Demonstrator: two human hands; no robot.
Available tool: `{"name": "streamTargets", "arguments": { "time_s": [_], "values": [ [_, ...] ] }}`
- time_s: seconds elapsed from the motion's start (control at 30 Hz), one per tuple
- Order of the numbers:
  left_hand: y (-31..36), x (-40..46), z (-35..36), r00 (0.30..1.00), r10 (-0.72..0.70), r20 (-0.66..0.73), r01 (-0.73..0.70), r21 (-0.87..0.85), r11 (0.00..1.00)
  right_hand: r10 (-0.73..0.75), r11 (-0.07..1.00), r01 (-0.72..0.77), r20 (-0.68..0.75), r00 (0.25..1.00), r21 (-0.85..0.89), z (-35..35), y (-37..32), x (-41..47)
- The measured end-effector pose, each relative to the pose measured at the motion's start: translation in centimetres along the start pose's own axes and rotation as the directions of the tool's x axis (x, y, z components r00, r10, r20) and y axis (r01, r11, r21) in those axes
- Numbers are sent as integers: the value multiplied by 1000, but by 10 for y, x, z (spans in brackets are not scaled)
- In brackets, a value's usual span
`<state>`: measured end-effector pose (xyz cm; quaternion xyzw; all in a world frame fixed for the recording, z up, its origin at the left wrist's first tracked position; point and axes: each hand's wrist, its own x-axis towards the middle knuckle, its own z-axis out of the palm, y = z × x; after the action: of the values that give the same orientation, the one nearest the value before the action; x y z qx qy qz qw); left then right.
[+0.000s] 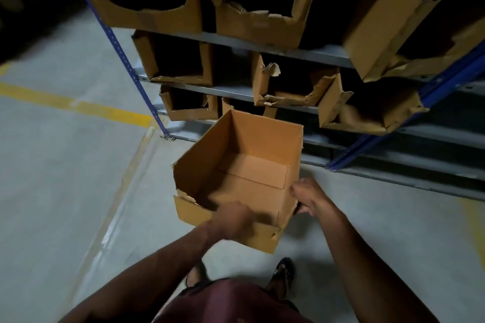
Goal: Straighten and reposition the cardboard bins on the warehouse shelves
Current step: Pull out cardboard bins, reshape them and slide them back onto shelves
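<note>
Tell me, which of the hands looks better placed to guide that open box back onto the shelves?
Probably the right hand: it grips the cardboard bin at its near right corner, on the side where the shelves run. The left hand, blurred, sits on the near front wall, better suited to pushing from behind.

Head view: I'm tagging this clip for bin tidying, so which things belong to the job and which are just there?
Job:
open-topped brown cardboard bin held in both hands
left hand
right hand
torn brown cardboard bins on the shelves
grey metal shelves with blue uprights

Just there:
yellow painted floor line
dark sandals
</note>
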<state>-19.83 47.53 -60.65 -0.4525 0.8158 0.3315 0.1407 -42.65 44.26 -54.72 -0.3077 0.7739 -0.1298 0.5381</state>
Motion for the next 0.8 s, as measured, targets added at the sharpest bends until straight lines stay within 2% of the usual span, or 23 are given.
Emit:
{"name": "streamTargets", "arguments": {
  "time_s": [0.03, 0.1, 0.2, 0.27, 0.33, 0.4, 0.47, 0.53, 0.57, 0.63, 0.8],
  "values": [
    [-7, 1, -8, 1000, -2, -13, 0, -171, 985, -8, 1000, 9, -24, 1000, 25, -4, 13, 3],
    [-19, 4, -29, 985, -71, -157, 19, -312, 950, -25, 998, 28, -56, 998, 48, -14, 39, 9],
    [-33, 16, -53, 867, -256, -427, 147, -272, 951, -60, 998, 62, -70, 996, 27, -34, 75, 13],
    [-45, 30, -61, 783, -348, -516, 289, -194, 938, -102, 995, 103, -90, 991, 12, -54, 94, 14],
    [-52, 44, -56, 724, -522, -450, 464, -241, 852, -137, 990, 139, -104, 985, 5, -78, 115, 22],
    [-43, 60, -39, 702, -683, -203, 570, -415, 709, -144, 989, 148, -108, 984, 22, -104, 134, 37],
    [-21, 76, -11, 682, -729, 63, 610, -598, 520, -142, 988, 149, -135, 981, 40, -128, 154, 64],
    [-16, 101, 28, 704, -685, 187, 571, -723, 390, -139, 987, 150, -149, 979, 62, -146, 175, 97],
    [-17, 120, 52, 716, -675, 180, 552, -738, 388, -148, 985, 160, -149, 978, 67, -153, 189, 117],
    [1, 149, 81, 743, -659, 118, 516, -728, 452, -142, 986, 155, -169, 975, 63, -160, 218, 155],
    [51, 225, 86, 761, -647, -51, 451, -676, 584, -45, 991, 82, -316, 948, 107, -167, 247, 232]
  ]
}}
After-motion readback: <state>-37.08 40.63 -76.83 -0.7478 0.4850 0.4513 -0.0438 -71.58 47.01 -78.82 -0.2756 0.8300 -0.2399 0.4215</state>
